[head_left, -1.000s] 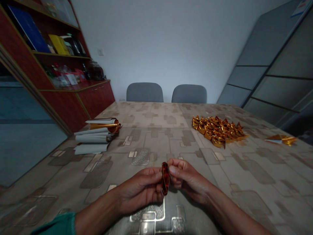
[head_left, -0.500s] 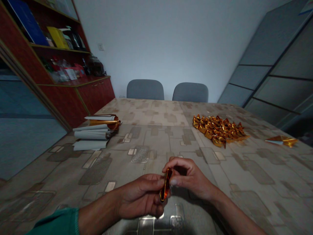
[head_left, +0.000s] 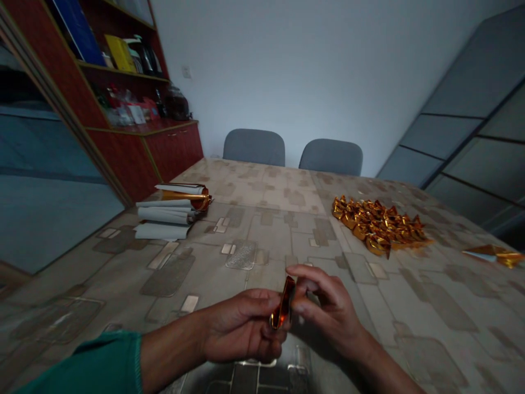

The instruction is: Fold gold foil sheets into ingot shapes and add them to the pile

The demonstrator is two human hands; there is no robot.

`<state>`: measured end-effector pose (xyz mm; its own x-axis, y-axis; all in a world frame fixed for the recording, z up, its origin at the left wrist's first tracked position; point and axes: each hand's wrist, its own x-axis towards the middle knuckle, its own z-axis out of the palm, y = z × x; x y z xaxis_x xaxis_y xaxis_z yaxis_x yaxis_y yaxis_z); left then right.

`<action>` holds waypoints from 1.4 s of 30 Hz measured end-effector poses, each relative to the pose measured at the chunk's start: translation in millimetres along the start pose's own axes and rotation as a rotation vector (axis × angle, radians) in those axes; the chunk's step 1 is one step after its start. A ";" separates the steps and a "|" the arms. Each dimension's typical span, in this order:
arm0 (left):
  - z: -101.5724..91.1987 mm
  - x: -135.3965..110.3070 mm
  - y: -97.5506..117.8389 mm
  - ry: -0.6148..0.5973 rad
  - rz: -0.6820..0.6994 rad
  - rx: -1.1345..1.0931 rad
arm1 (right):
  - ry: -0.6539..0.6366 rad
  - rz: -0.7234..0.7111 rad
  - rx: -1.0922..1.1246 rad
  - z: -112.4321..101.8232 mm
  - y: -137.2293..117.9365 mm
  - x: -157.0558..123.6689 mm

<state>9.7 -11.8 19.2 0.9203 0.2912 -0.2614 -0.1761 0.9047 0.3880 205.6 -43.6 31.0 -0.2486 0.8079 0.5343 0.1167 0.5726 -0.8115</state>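
My left hand pinches a small folded piece of gold foil paper between thumb and fingers, above the near edge of the table. The piece stands on end, with a narrow slot along it. My right hand is just to its right, fingers curved and apart. Its index fingertip is at the top of the piece; whether it touches is hard to tell. A cluster of folded gold foil pieces lies farther off to the right.
On the left of the patterned table lies a stack of curled gold-and-white paper sheets. One flat folded foil piece rests near the right edge. Two grey chairs stand behind the table, beside a red cabinet.
My right thumb has come away from the folded foil piece, and that hand has opened slightly. The left hand keeps its pinch. The whole view has turned a little to the left.
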 end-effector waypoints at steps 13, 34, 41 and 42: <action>1.0 -0.1 1.7 0.004 0.043 -0.002 | -0.181 -0.037 -0.038 -15.0 -9.7 9.0; -1.4 2.4 1.5 0.073 0.035 0.009 | -0.239 -0.043 -0.209 -18.5 -8.5 10.2; 1.7 0.6 2.8 0.106 0.066 0.017 | -0.304 -0.091 -0.207 -16.2 -11.7 11.9; 2.7 0.2 2.9 0.122 0.063 0.026 | -0.314 -0.092 -0.203 -15.8 -11.8 11.4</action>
<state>10.3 -10.0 22.7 0.8581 0.3845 -0.3403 -0.2221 0.8755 0.4292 216.6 -38.9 50.4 -0.5458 0.6879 0.4785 0.2603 0.6820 -0.6835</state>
